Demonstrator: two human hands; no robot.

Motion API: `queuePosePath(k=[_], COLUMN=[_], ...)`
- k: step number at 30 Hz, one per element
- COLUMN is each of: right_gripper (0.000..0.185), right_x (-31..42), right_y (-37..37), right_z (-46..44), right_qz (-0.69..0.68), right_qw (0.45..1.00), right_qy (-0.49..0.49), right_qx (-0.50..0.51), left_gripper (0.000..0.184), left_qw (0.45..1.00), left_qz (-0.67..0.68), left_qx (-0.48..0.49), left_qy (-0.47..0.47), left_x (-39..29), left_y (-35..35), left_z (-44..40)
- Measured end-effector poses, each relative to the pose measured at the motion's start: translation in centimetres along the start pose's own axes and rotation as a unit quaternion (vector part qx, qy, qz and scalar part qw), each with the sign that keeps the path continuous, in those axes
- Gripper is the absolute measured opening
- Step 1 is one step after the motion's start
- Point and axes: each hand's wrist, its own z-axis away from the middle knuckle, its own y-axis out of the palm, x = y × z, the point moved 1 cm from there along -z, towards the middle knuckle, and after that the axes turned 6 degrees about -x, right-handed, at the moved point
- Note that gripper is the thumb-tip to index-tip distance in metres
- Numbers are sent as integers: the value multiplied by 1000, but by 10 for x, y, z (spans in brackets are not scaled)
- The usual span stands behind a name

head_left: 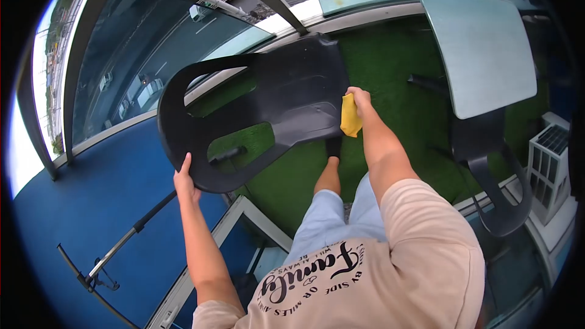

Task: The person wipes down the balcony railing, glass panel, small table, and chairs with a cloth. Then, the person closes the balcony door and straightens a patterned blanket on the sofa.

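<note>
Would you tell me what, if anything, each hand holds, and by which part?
Left hand: black chair, by its backrest rim. Right hand: yellow cloth, near its top, at the seat edge.

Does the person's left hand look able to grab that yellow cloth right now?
Probably not without letting go: the left hand holds one end of the black chair, whose body stretches between it and the yellow cloth, held in the right hand.

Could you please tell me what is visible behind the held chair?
Openings in the chair show green turf, a pale sill and a dark object I cannot identify. Whatever lies behind the chair's solid parts is covered.
</note>
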Motion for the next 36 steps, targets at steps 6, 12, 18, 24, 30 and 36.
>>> queuePosePath(k=[6,12,18,24,30,36], right_gripper=[14,23,33,57,60,50], right_x=[36,91,125,121,69,-4], right_y=[-58,-183,-176,-147,-56,110], right_z=[0,-49,9,39,-37,42], right_qz=[-75,109,205,377,512,61], right_qw=[995,953,778,663,602,881], right_qy=[-58,-251,-555,-598,-580,-464], right_qx=[-8,-126,-212,-247,-199,76], left_gripper=[39,43,38,42,50,47], left_qw=[997,999,988,986,961,971], left_qz=[-46,16,-63,-78,-132,-79], left_qx=[22,30,114,133,61,72], left_qy=[55,22,89,70,234,213], left_x=[-19,19,41,1,1,-2], left_y=[35,132,198,187,217,216], left_z=[58,108,154,132,100,106])
